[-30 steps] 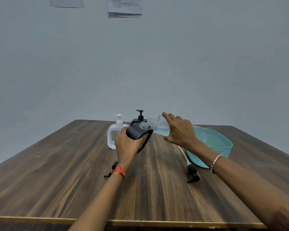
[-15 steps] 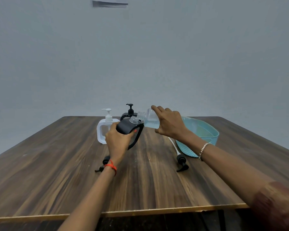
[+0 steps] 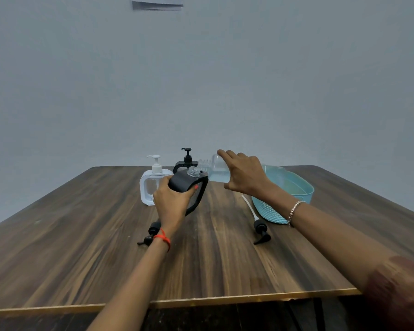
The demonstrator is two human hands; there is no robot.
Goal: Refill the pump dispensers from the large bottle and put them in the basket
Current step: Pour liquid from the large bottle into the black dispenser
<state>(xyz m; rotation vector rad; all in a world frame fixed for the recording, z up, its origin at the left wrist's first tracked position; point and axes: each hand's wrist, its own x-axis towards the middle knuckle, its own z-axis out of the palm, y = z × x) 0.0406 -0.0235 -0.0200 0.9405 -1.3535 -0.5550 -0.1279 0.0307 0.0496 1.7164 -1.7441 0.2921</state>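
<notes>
My left hand (image 3: pixel 171 201) grips a black pump dispenser (image 3: pixel 189 185) with its pump off, tilted to the right, its clear neck up. My right hand (image 3: pixel 244 175) holds the large clear bottle (image 3: pixel 214 169) tipped on its side, its threaded mouth just above the dispenser's neck. Pale blue liquid lies in the bottle. A white dispenser (image 3: pixel 153 183) and a second black dispenser (image 3: pixel 186 160) stand behind, pumps on. The teal basket (image 3: pixel 294 189) sits to the right, partly hidden by my right wrist.
Two loose black pump heads lie on the wooden table (image 3: pixel 81 247): one (image 3: pixel 261 229) with a white tube beside the basket, one (image 3: pixel 151 232) partly behind my left wrist. The table's front edge runs close below my forearms. A paper hangs on the grey wall (image 3: pixel 157 3).
The view has shifted, so everything sits lower and further left in frame. Both hands keep the same hold, the bottle's mouth still over the dispenser's neck.
</notes>
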